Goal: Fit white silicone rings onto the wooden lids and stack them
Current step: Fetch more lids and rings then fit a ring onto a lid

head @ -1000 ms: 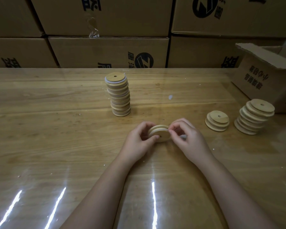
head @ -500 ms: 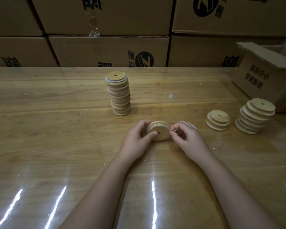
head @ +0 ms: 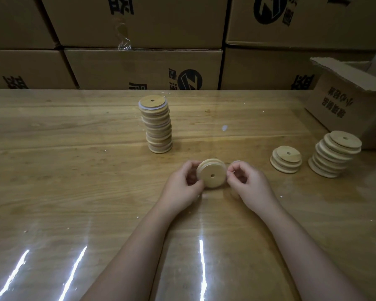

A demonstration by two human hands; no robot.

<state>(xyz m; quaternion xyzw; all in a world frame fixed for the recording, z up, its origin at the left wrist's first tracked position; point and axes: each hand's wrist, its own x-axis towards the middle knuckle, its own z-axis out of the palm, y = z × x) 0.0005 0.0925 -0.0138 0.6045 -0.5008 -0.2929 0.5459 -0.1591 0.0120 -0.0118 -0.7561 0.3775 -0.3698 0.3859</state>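
Wooden lid point(head: 212, 173) is held on edge between your two hands, its flat face and centre hole turned toward you. Your left hand point(head: 182, 184) grasps the lid's left rim, fingers curled round behind and thumb on the front edge. Your right hand point(head: 251, 185) pinches the right rim between thumb and forefinger, the other fingers curled in. A pale line runs round the lid's rim, but whether that is a silicone ring, or what exactly sits under the right pinch, you cannot tell. The lid's bottom edge is close to the table point(head: 74, 170); touching or not, unclear.

Just beyond your left fingertips and a bit to their left stands the ringed stack point(head: 157, 124), a tall column of lids with white showing between layers and a white ring edge poking out under the top lid. It leans slightly.

Out to the right of your right fingers lies a short stack point(head: 286, 159) of a few plain wood lids. Just past it is a taller stack point(head: 334, 154), slumped sideways. Behind that one sits an open carton point(head: 345, 103), flap up.

A white speck point(head: 224, 127) lies on the table beyond your right fingers. The table is wood under a glossy clear sheet. Printed cartons point(head: 143, 68) are stacked as a wall along its far edge.
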